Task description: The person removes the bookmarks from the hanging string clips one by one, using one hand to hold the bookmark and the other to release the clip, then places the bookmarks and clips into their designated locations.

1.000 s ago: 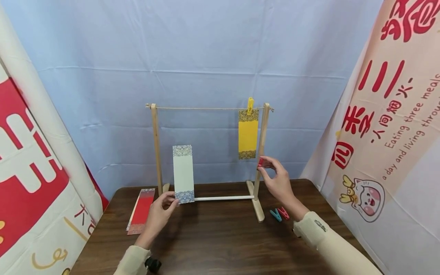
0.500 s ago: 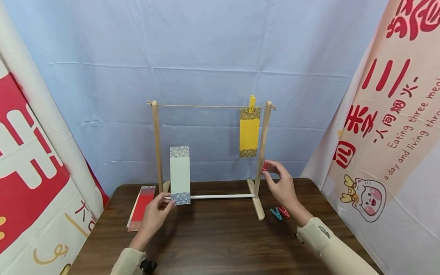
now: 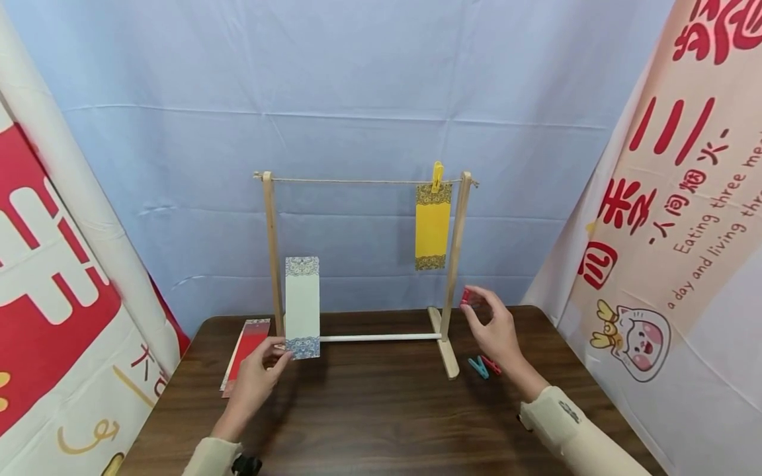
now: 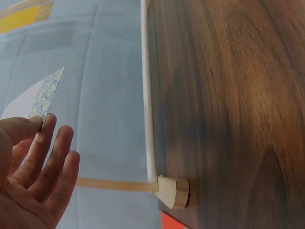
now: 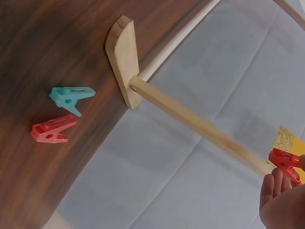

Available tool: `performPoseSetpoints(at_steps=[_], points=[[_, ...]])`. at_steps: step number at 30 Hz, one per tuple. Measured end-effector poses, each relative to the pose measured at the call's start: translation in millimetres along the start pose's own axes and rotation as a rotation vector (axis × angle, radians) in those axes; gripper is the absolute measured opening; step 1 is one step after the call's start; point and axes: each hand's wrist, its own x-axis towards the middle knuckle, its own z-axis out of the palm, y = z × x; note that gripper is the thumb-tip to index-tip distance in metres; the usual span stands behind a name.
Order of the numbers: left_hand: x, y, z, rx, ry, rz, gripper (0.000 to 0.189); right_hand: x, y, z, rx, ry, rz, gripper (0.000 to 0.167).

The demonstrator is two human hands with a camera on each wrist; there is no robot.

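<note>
**Pale card point(image 3: 303, 307) and red clip point(image 3: 465, 297), each in one hand, at a wooden frame point(image 3: 455, 258)**

The left hand point(image 3: 256, 377) grasps the pale card by its lower left corner, pinching it between thumb and fingers, as the left wrist view confirms. The card stands nearly upright near the frame's left post, its lower part overlapping the white rod point(image 3: 381, 338) in the head view; it bears a patterned band at either end, the lower one blue. The right hand point(image 3: 493, 330) grasps the red clip between thumb and fingertips, to the right of the right post and apart from it.

A cord point(image 3: 351, 181) spans the tops of the two posts. Near its right end, a yellow clip point(image 3: 437, 176) secures a yellow card point(image 3: 432, 228), which hangs just beside the right post. On the dark wooden table point(image 3: 381, 410), a teal clip point(image 5: 71, 98) and a second red clip point(image 5: 52, 130) lie side by side near the frame's right foot point(image 3: 448, 354). At the left, behind the left hand, a red card point(image 3: 249, 347) lies partly over a paler one. A light blue cloth point(image 3: 357, 86) forms the background; the banner point(image 3: 684, 198) at right carries red characters and a cartoon cat.
</note>
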Motion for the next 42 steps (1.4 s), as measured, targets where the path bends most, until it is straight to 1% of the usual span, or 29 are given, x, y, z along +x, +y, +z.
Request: performPoseSetpoints(at_steps=[3, 7, 9, 11, 14, 16, 18, 23, 26, 33, 37, 42], points=[[-2.4, -1.2, -5.3, 0.021, 0.000, 0.000, 0.029, -4.4, 2, -1, -0.005, 0.006, 0.006, 0.048], [-7.0, -3.7, -11.9, 0.062, -0.009, -0.043, 0.029, -9.4, 2, -2, -0.021, 0.016, 0.008, 0.048], [-8.9, -5.4, -14.5, 0.068, -0.021, -0.071, 0.029, -11.2, -1, -2, -0.034, 0.026, 0.002, 0.047], [-10.0, -6.7, -16.1, 0.066, -0.022, -0.086, 0.030, -12.0, -8, -3, -0.038, 0.036, -0.003, 0.045], [-10.4, -8.6, -17.9, 0.067, -0.023, -0.091, 0.028, -11.9, -20, -5, -0.023, 0.048, -0.002, 0.043], [-10.7, -9.2, -18.8, 0.070, -0.019, -0.089, 0.027, -12.9, -23, -6, -0.016, 0.050, 0.003, 0.043], [-11.5, -9.6, -19.9, 0.079, -0.021, -0.089, 0.026, -15.3, -18, -7, -0.016, 0.053, 0.005, 0.043], [-14.6, -11.1, -23.0, 0.086, -0.030, -0.114, 0.025, -24.4, 8, -8, -0.045, 0.051, 0.004, 0.046], [-16.2, -12.3, -25.7, 0.084, -0.029, -0.124, 0.025, -28.5, 17, -10, -0.058, 0.039, 0.014, 0.046], [-20.6, -17.5, -36.1, 0.116, -0.047, -0.131, 0.028, -37.2, 24, -14, -0.076, 0.021, 0.039, 0.043], [-22.3, -20.0, -40.2, 0.135, -0.032, -0.115, 0.027, -46.1, 26, -16, -0.098, 0.021, 0.064, 0.043], [-29.6, -25.4, -43.3, 0.107, -0.019, -0.123, 0.027, -58.8, 30, -16, -0.105, 0.014, 0.086, 0.042]])
